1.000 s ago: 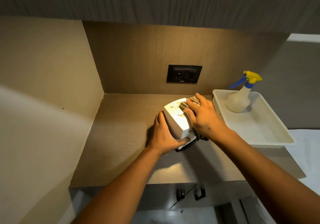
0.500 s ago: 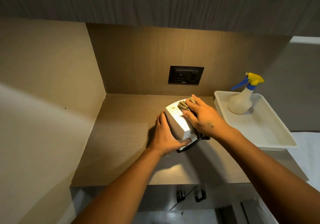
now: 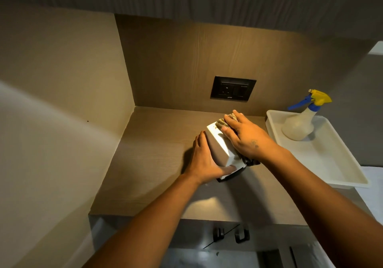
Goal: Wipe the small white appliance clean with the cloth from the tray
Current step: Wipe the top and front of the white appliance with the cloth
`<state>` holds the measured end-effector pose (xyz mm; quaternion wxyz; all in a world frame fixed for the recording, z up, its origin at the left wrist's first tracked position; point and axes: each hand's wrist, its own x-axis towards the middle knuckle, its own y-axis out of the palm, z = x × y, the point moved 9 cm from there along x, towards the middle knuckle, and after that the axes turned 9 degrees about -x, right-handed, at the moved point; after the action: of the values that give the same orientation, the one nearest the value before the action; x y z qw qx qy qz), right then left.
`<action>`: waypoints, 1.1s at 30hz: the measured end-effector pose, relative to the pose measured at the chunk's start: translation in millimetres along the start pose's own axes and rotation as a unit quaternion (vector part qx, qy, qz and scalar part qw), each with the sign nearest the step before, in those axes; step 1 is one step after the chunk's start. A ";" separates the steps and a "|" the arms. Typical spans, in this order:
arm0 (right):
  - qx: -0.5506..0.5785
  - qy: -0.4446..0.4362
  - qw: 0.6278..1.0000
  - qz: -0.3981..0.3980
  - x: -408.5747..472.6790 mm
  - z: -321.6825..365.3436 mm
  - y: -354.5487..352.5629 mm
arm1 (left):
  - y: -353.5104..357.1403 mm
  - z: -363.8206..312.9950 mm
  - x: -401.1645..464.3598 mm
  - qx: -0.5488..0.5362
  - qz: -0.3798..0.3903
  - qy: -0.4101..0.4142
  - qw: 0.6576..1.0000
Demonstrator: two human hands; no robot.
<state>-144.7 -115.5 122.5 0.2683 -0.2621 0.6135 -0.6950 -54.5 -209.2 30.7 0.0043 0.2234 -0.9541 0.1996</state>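
Observation:
The small white appliance stands tilted on the wooden counter, with brown smears near its far top corner. My left hand grips its left side, thumb on the near lower edge. My right hand presses a crumpled greyish cloth flat onto the appliance's top face. Part of the cloth sticks out beyond my fingertips and a dark end hangs under my wrist. The white tray lies to the right.
A spray bottle with a blue-and-yellow trigger stands in the tray's far end. A black wall socket sits on the back panel. Side wall on the left, an overhead cabinet above, and the counter's front edge close to me.
My right hand has slid the cloth across the appliance's top, and fewer brown smears show there. The left hand keeps its grip. The camera has shifted slightly.

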 end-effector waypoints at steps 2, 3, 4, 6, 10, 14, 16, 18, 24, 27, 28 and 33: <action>-0.002 -0.007 1.000 0.001 10.2 7.7 -4.7 | -0.3 0.0 0.6 0.000 -0.002 0.001 1.000; -0.007 -0.020 1.000 -0.003 12.9 14.3 -7.3 | -1.1 0.3 1.0 0.000 -0.003 0.002 1.000; -0.009 -0.038 0.999 -0.009 12.9 20.7 -9.1 | -1.7 0.6 1.2 -0.001 -0.002 0.002 1.000; -0.013 -0.074 0.997 -0.021 5.3 26.9 -8.9 | -1.2 1.3 1.0 -0.001 0.002 0.001 1.000; -0.010 -0.055 0.998 -0.040 -4.4 9.3 -3.2 | -0.3 1.4 0.9 -0.001 0.004 -0.002 1.000; -0.016 -0.014 0.999 -0.024 23.8 7.2 -3.0 | -3.8 4.7 1.0 0.007 0.004 -0.010 1.000; -0.017 -0.033 0.999 -0.030 30.8 18.3 -5.8 | -2.5 5.1 0.4 0.015 0.012 -0.015 1.000; -0.016 -0.082 0.996 -0.024 33.0 42.5 -1.8 | -8.1 11.4 -1.2 0.020 0.001 -0.022 1.000; -0.010 -0.117 0.993 -0.029 -4.2 33.7 -0.5 | -4.5 6.2 -2.3 0.007 0.006 -0.015 1.000; 0.001 -0.056 0.998 -0.034 1.3 7.0 -4.0 | 0.7 2.9 -0.3 0.003 0.012 -0.024 1.000; -0.003 -0.039 0.999 -0.034 9.2 4.0 -5.7 | 1.8 1.9 1.0 0.004 0.015 -0.025 1.000; -0.013 -0.081 0.996 -0.027 26.2 30.9 -11.7 | -1.0 -1.5 1.9 0.010 0.015 -0.018 1.000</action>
<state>-142.7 -154.5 138.5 0.2950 -0.3369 0.5914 -0.6706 -55.8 -210.3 32.6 -0.0178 0.2121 -0.9553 0.2052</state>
